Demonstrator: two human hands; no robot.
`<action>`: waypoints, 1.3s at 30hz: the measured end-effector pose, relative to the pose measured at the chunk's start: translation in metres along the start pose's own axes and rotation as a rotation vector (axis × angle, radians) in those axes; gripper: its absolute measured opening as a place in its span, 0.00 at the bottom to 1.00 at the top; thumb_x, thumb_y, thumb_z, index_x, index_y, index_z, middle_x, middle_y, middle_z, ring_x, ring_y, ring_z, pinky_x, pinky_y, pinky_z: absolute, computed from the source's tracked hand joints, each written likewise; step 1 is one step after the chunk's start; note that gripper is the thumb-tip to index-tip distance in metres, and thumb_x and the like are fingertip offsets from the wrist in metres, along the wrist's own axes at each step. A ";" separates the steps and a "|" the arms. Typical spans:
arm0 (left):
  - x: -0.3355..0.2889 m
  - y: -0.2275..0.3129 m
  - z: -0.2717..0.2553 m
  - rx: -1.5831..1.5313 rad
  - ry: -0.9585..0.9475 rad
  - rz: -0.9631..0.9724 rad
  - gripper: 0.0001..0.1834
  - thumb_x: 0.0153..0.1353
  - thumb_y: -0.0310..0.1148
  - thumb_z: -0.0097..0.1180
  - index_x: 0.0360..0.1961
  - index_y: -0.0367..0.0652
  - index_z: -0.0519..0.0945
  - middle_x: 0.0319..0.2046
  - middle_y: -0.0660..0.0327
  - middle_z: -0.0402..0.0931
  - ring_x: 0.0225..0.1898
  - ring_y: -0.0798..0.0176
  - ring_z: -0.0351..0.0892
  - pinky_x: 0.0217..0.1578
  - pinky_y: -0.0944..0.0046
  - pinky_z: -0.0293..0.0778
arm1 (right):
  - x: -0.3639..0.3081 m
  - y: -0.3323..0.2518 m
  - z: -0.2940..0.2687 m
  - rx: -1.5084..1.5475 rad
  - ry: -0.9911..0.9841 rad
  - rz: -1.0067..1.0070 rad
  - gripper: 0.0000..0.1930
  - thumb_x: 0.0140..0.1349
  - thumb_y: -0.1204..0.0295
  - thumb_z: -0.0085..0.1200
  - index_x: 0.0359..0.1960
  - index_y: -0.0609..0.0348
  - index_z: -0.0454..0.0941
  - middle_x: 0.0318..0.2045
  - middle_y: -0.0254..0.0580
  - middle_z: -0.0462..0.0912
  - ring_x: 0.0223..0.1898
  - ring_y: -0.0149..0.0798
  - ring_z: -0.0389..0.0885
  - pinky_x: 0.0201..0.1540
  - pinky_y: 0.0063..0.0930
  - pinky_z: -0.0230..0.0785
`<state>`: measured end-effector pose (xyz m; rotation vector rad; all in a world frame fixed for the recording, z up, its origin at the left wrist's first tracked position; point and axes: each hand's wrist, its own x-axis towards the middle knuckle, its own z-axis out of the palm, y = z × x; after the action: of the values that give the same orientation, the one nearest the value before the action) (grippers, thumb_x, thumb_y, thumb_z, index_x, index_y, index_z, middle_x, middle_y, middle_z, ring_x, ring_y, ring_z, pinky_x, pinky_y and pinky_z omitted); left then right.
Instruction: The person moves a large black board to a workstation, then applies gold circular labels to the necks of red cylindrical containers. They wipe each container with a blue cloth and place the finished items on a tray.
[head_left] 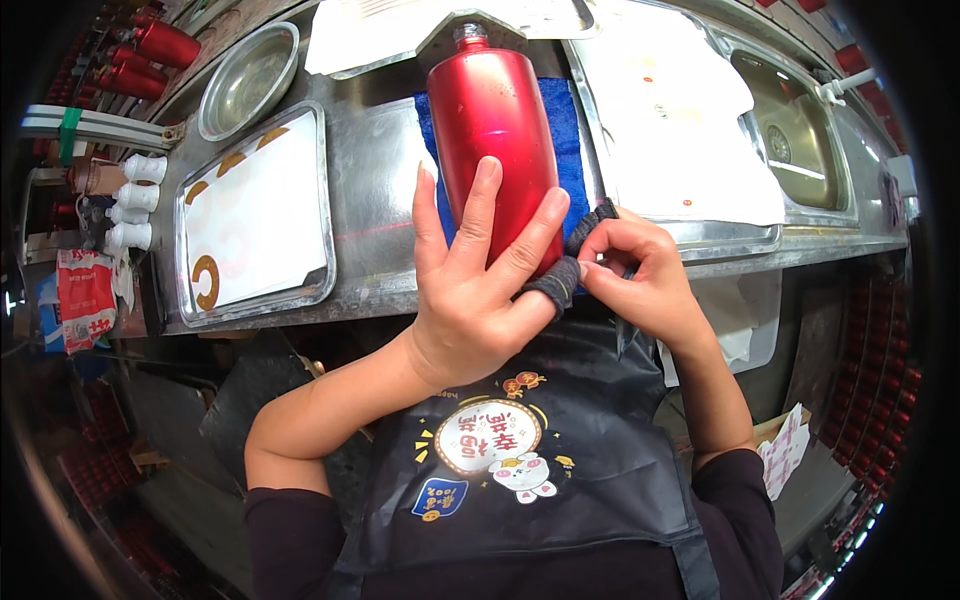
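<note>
A glossy red bottle [495, 125] lies on a blue cloth [572, 130] on the metal counter, its silvery threaded neck facing away. My left hand [480, 270] rests over the bottle's near part with fingers spread out. Dark grey knit bands wrap its thumb and what looks like a finger of my right hand [640, 280]. Beside the left thumb's tip, my right thumb and fingertips are pinched together. What they hold, if anything, is too small to make out. A thin dark pointed thing [625, 338] hangs below the right hand.
On the left are a metal tray [325, 205] with white paper and gold-brown curved pieces, a round metal bowl [212, 105], and several red bottles [160, 42] behind. White sheets [690, 130] cover the right side, before a sink [835, 180]. The counter's front edge runs past my apron.
</note>
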<state>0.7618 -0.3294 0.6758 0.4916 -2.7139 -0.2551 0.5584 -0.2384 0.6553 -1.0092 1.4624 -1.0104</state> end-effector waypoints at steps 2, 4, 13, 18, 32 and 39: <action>0.002 -0.004 0.006 -0.057 0.132 -0.048 0.12 0.47 0.35 0.68 0.36 0.50 0.88 0.60 0.53 0.77 0.70 0.35 0.63 0.64 0.21 0.48 | 0.001 0.001 0.000 0.001 -0.022 -0.039 0.05 0.55 0.76 0.64 0.27 0.60 0.79 0.31 0.29 0.73 0.24 0.18 0.66 0.26 0.15 0.55; -0.005 -0.006 0.007 -0.187 0.163 -0.172 0.27 0.42 0.38 0.76 0.48 0.45 0.86 0.65 0.46 0.70 0.71 0.36 0.60 0.66 0.26 0.48 | 0.002 0.000 -0.001 -0.016 -0.024 -0.057 0.05 0.55 0.74 0.65 0.27 0.60 0.80 0.31 0.29 0.72 0.24 0.18 0.65 0.26 0.15 0.53; -0.066 -0.014 0.000 -0.269 0.084 -0.184 0.27 0.44 0.36 0.77 0.47 0.38 0.85 0.67 0.42 0.66 0.69 0.30 0.62 0.66 0.25 0.44 | -0.011 -0.020 -0.007 0.159 -0.045 0.123 0.07 0.54 0.74 0.64 0.25 0.61 0.78 0.25 0.25 0.71 0.23 0.16 0.65 0.26 0.16 0.54; -0.066 -0.018 0.001 -0.199 0.042 -0.147 0.21 0.43 0.34 0.77 0.42 0.48 0.88 0.66 0.43 0.68 0.69 0.31 0.63 0.66 0.25 0.44 | -0.011 -0.015 -0.009 0.171 -0.048 0.126 0.06 0.54 0.75 0.62 0.24 0.62 0.77 0.25 0.26 0.73 0.23 0.17 0.67 0.27 0.16 0.56; -0.012 0.000 0.000 0.003 0.057 0.003 0.11 0.47 0.37 0.69 0.33 0.50 0.88 0.59 0.53 0.78 0.68 0.33 0.66 0.67 0.24 0.44 | 0.000 -0.003 0.005 0.114 -0.052 0.086 0.05 0.55 0.75 0.63 0.25 0.61 0.79 0.28 0.26 0.70 0.24 0.16 0.65 0.26 0.15 0.54; -0.038 -0.014 0.009 -0.343 0.223 -0.222 0.32 0.42 0.34 0.78 0.51 0.37 0.83 0.66 0.43 0.68 0.71 0.38 0.62 0.67 0.27 0.47 | -0.006 -0.010 0.006 0.013 -0.038 -0.018 0.04 0.53 0.75 0.63 0.26 0.61 0.80 0.27 0.26 0.68 0.21 0.18 0.62 0.25 0.17 0.51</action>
<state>0.7959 -0.3274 0.6519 0.6725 -2.3345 -0.6694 0.5655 -0.2361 0.6664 -1.0284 1.4164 -1.0075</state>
